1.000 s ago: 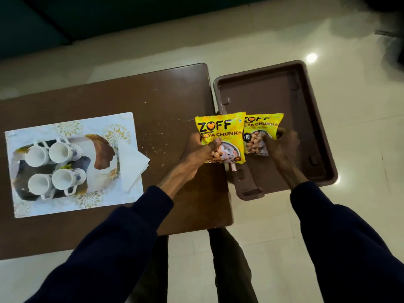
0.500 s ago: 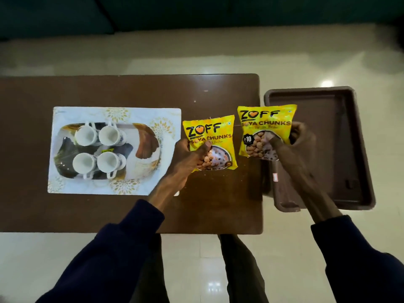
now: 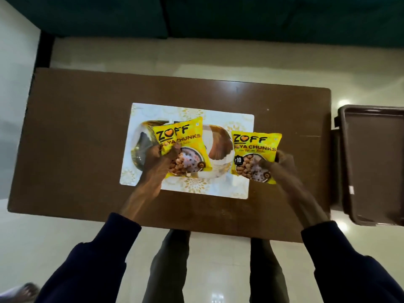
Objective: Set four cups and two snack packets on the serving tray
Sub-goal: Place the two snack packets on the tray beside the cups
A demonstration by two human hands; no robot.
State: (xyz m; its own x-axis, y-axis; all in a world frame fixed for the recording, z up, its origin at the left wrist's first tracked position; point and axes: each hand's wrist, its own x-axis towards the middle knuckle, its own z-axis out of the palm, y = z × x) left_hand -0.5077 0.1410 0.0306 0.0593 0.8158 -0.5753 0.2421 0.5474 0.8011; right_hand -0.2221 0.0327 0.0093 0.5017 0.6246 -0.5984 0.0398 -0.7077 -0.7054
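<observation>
Left hand (image 3: 157, 162) pinches the lower left corner of one yellow snack packet (image 3: 185, 138), thumb on the front face. Right hand (image 3: 284, 162) pinches the lower right edge of the second packet (image 3: 253, 147) the same way. The first packet sits over the middle of the white patterned serving tray (image 3: 238, 189) on the table (image 3: 76, 132); the second overlaps the tray's right edge. Whether either touches the tray cannot be told. Judgement: the packets are light, soft and crinkly, with slick film and crushable contents, so an edge or seam pinch suits them. Labels read soya chunks. No cups are visible, as packet and hand cover the tray's centre. A brown tub (image 3: 376, 162) stands right of the table, partly out of frame.
</observation>
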